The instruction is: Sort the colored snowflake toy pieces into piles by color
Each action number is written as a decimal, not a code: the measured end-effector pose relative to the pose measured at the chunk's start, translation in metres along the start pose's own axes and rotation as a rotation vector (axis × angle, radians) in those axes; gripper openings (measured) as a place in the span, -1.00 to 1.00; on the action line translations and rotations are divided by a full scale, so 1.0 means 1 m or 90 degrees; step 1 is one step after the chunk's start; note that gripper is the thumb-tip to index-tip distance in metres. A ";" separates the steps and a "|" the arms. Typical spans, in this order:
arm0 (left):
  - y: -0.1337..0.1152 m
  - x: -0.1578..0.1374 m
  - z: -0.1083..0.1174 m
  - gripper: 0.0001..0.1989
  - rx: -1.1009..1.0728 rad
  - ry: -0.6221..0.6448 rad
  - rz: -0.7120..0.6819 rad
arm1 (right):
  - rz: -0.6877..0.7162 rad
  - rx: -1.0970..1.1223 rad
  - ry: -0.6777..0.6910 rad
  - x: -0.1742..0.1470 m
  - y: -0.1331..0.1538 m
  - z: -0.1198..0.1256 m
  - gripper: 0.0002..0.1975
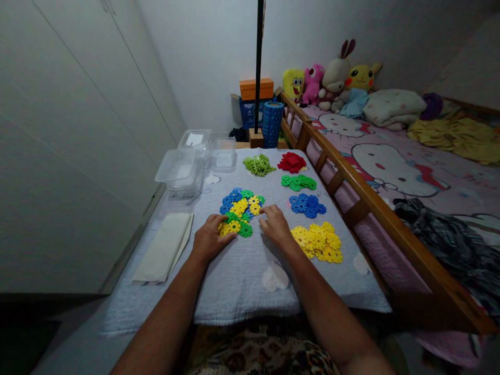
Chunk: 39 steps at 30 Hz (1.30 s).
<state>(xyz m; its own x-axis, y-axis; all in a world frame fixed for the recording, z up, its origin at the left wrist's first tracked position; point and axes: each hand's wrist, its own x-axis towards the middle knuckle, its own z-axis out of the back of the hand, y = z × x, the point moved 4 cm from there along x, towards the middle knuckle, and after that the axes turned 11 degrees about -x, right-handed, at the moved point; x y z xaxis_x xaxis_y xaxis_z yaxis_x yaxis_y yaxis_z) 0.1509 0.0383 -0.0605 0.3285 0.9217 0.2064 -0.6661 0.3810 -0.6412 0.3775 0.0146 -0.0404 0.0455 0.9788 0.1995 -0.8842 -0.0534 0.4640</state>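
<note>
A mixed pile of flower-shaped plastic discs in blue, green and yellow [239, 207] lies mid-table. My left hand [208, 239] rests at its near left edge, thumb stretched apart from the fingers, beside yellow and green discs [233, 226]. On the pile's right side is my right hand [276, 225], its fingers slightly bent and apart next to a yellow disc [255, 209]; I see nothing held in it. Single-colour heaps lie to the right: yellow discs [318, 240], blue discs [307, 204] and green discs [299, 182]. Farther back are red pieces [291, 162] and light green pieces [258, 164].
Clear plastic containers [183, 174] stand at the back left, and a folded cream cloth [164, 247] lies at the left. A wooden bed rail [351, 172] runs along the right side. Behind the table stand a black pole [258, 67] and a blue vase [272, 125].
</note>
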 end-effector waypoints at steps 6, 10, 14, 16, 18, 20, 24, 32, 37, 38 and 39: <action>-0.001 0.000 0.000 -0.47 -0.004 0.004 -0.001 | -0.054 -0.011 -0.083 0.024 0.003 -0.027 -0.57; 0.000 0.000 -0.001 -0.43 0.008 0.008 0.002 | -0.052 -0.019 -0.117 0.023 0.000 -0.038 -0.66; 0.001 0.000 -0.002 -0.40 0.021 0.010 0.004 | -0.091 0.003 -0.103 0.021 -0.006 -0.038 -0.72; 0.000 0.000 -0.003 -0.39 0.023 0.010 0.004 | -0.107 0.037 -0.107 0.022 -0.009 -0.036 -0.72; 0.000 -0.001 -0.003 -0.39 0.021 0.006 0.002 | -0.112 0.084 -0.111 0.022 -0.011 -0.034 -0.75; 0.001 -0.001 -0.003 -0.40 0.019 0.003 0.002 | -0.120 0.145 -0.103 0.023 -0.013 -0.031 -0.81; 0.002 0.000 -0.004 -0.41 0.023 0.006 0.005 | -0.143 0.273 -0.070 0.018 -0.019 -0.010 -0.80; -0.002 -0.001 -0.002 -0.41 0.038 0.009 0.001 | -0.189 0.287 -0.106 -0.025 -0.073 0.087 -0.68; -0.006 -0.002 0.000 -0.43 0.040 0.006 -0.001 | -0.255 0.207 -0.076 -0.070 -0.126 0.120 -0.71; -0.006 -0.002 0.000 -0.43 0.041 0.006 -0.001 | -0.260 0.198 -0.062 -0.077 -0.133 0.122 -0.72; -0.006 -0.002 0.000 -0.43 0.042 0.005 -0.002 | -0.266 0.191 -0.050 -0.084 -0.140 0.124 -0.74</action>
<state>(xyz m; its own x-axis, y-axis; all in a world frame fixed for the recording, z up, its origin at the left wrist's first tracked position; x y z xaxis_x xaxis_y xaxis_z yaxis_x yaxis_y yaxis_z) 0.1543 0.0345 -0.0573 0.3362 0.9197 0.2025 -0.7073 0.3886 -0.5905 0.5549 -0.0843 -0.0146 0.4104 0.9119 0.0028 -0.6111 0.2727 0.7430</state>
